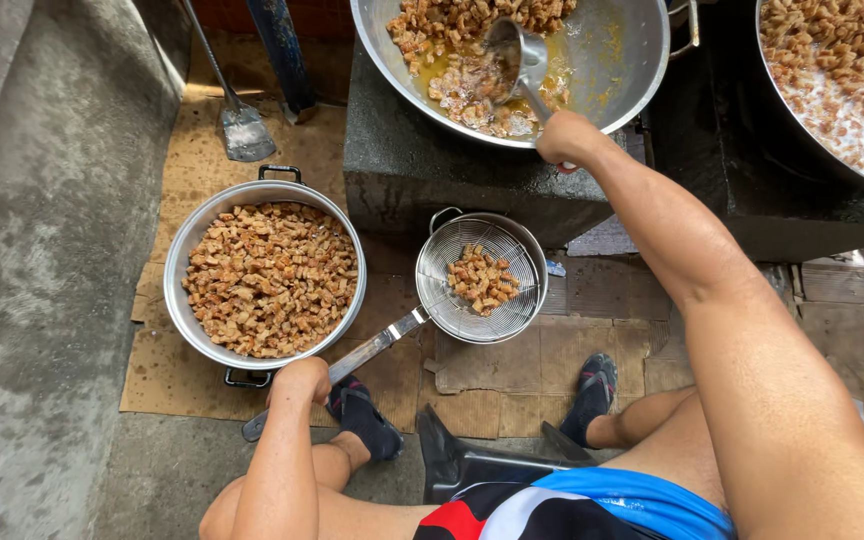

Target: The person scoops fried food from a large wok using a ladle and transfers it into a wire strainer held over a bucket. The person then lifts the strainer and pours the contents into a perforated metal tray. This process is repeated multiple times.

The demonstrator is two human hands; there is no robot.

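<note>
Seemingly mid-scoop, a metal ladle (512,50) is gripped at its handle end by the right hand (564,137), fingers closed round it, its bowl dipped into the oily fried cubes of a large wok (612,70) at the upper centre of the frame. Lower down, a wire strainer (482,277) holding a small heap of cubes is steadied by its long flat handle, around which the left hand (300,380) is curled shut near the lower left. The ladle is judged stiff and light, though probably greasy and hot near the bowl, so the far handle end is the safest hold. The strainer is likely to tip toward its basket unless held firmly well up the handle.

At the left, a handled pot (270,275) brimming with browned cubes is set on flattened cardboard (512,370) spread over the concrete floor (42,300). The wok is carried on a dark stone block (402,170); a second pan (842,80) is seen at the upper right. A metal spatula (242,130) is left lying at the upper left.
</note>
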